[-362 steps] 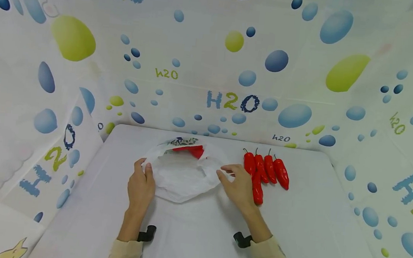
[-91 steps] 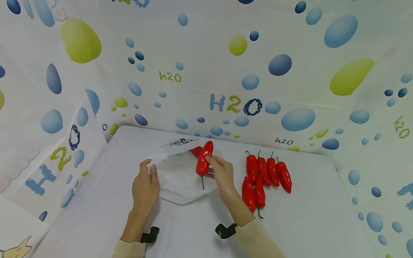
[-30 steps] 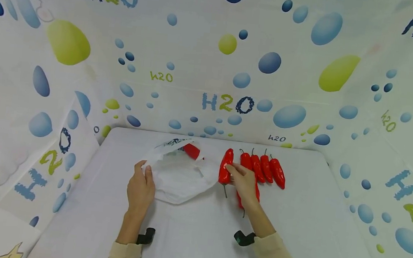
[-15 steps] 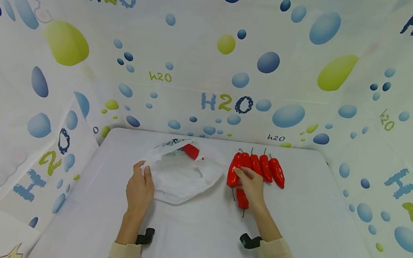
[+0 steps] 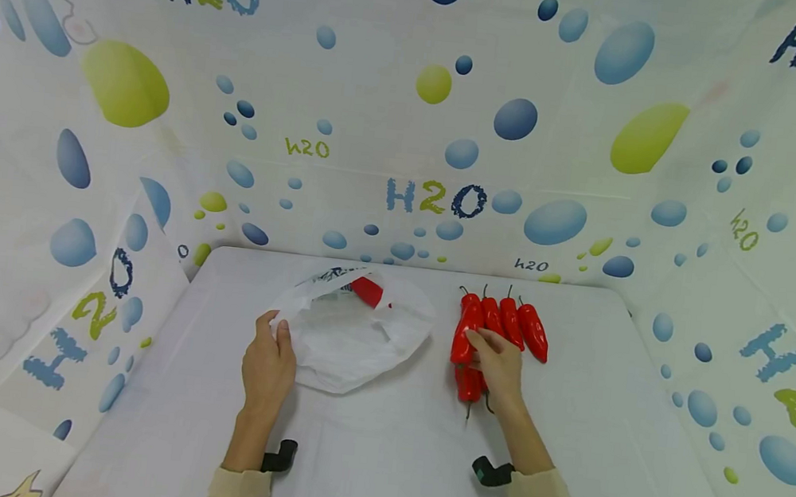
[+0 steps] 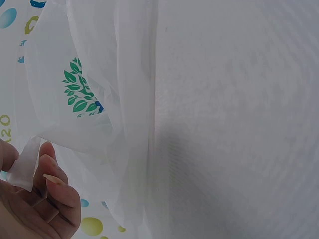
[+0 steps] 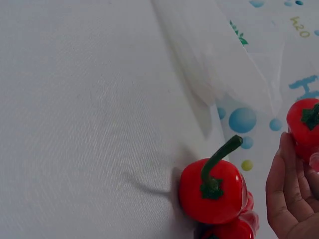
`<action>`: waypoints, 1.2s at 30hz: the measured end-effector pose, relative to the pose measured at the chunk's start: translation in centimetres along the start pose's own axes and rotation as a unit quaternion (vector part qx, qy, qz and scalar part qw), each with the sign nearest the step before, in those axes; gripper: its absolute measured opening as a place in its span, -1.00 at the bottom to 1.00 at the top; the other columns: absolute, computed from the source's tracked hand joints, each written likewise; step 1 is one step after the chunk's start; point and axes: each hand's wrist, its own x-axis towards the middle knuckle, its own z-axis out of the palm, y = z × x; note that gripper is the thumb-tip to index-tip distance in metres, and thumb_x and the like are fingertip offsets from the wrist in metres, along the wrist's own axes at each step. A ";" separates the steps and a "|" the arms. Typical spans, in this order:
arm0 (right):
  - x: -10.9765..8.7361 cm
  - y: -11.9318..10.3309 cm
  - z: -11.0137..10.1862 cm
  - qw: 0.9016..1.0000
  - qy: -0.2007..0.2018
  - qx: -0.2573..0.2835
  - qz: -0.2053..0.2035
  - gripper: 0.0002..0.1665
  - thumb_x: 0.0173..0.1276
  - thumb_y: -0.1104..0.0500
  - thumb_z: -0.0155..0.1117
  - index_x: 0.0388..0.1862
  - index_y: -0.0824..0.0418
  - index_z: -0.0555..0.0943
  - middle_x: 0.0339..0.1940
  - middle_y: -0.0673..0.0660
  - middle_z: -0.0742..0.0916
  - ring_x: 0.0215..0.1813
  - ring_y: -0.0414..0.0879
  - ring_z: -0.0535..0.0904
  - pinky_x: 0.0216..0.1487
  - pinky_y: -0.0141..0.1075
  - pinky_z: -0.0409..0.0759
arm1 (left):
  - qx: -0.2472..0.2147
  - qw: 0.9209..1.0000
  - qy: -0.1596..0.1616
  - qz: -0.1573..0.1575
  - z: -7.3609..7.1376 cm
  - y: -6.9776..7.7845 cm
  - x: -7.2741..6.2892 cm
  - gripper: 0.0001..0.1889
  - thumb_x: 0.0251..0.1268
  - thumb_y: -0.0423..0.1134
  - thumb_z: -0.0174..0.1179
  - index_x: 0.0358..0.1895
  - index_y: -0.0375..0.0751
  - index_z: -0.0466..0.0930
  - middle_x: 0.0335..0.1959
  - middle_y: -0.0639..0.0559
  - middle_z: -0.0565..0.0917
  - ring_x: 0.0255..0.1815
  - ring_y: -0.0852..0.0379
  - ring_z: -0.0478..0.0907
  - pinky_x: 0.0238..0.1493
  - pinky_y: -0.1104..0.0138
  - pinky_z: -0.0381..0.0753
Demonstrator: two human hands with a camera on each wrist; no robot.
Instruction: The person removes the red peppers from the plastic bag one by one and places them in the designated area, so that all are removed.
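My left hand holds the left rim of a white plastic bag; the left wrist view shows a fold of it pinched between thumb and fingers, near a green leaf print. Inside the bag's mouth a red thing shows, partly covered. My right hand grips a red chili pepper, its stem end toward me, over the left side of the other peppers. In the right wrist view the held pepper is above another pepper on the table, whose green stem points up.
Several red peppers lie in a row at the right rear of the white table. Closer to me are more peppers, partly hidden by my hand and the held one. A printed sheet stands behind and at both sides.
Over the last seconds my right hand has carried the held pepper from the bag's mouth rightward to the other peppers. One more pepper lies in front than at first. My left hand stays at the bag.
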 end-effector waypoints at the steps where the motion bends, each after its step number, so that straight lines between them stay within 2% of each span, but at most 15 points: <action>1: 0.0 0.0 -0.2 1.000 0.000 -0.001 -0.001 -0.36 0.48 -0.22 0.34 0.34 0.14 0.62 0.12 0.20 0.72 -0.03 0.02 0.67 -0.01 -0.26 0.70 | 0.000 1.000 0.000 0.000 0.0 0.0 0.0 -0.51 0.75 -0.05 -0.18 0.40 -0.37 0.38 -0.44 -0.29 0.62 -0.46 -0.20 0.57 -0.38 -0.09 0.52; 12: -0.1 0.4 -2.6 1.000 0.009 -0.023 0.003 -0.34 0.52 -0.20 0.28 0.40 0.17 0.56 0.20 0.23 0.69 0.05 0.06 0.65 0.02 -0.27 0.68 | -0.001 1.000 -0.015 -0.007 0.1 -0.1 0.1 -0.47 0.76 0.00 -0.23 0.42 -0.37 0.34 -0.37 -0.32 0.65 -0.42 -0.19 0.59 -0.34 -0.08 0.53; 19: 0.0 1.3 -3.6 0.999 0.021 -0.037 0.017 -0.29 0.48 -0.26 0.31 0.42 0.15 0.57 0.24 0.21 0.68 0.08 0.07 0.67 -0.01 -0.28 0.68 | 0.003 1.000 -0.015 -0.006 0.2 -0.1 0.1 -0.47 0.76 0.00 -0.23 0.42 -0.37 0.34 -0.47 -0.22 0.59 -0.49 -0.10 0.51 -0.41 0.02 0.47; 22: 0.0 1.7 -4.1 0.999 0.025 -0.038 0.010 -0.30 0.49 -0.25 0.30 0.41 0.16 0.58 0.25 0.22 0.68 0.05 0.05 0.69 -0.06 -0.35 0.68 | 0.000 1.000 -0.013 -0.004 0.2 -0.1 0.0 -0.48 0.76 -0.01 -0.22 0.42 -0.38 0.35 -0.46 -0.24 0.60 -0.49 -0.11 0.52 -0.41 0.00 0.48; 27: -0.1 2.2 -4.9 0.998 0.030 -0.063 -0.005 -0.29 0.53 -0.22 0.25 0.43 0.22 0.56 0.27 0.27 0.68 0.01 0.03 0.72 -0.07 -0.34 0.70 | 0.003 1.000 -0.008 0.000 0.2 -0.2 0.0 -0.49 0.76 -0.02 -0.20 0.40 -0.37 0.36 -0.47 -0.25 0.61 -0.51 -0.12 0.52 -0.43 0.00 0.48; 36: 0.2 2.4 -6.0 0.994 0.021 -0.110 -0.007 -0.28 0.53 -0.20 0.26 0.44 0.26 0.55 0.31 0.30 0.66 0.11 0.14 0.69 -0.05 -0.35 0.68 | 0.003 1.000 -0.006 0.003 0.4 -0.4 0.0 -0.50 0.76 -0.03 -0.20 0.40 -0.37 0.36 -0.55 -0.16 0.54 -0.54 -0.09 0.48 -0.48 0.09 0.43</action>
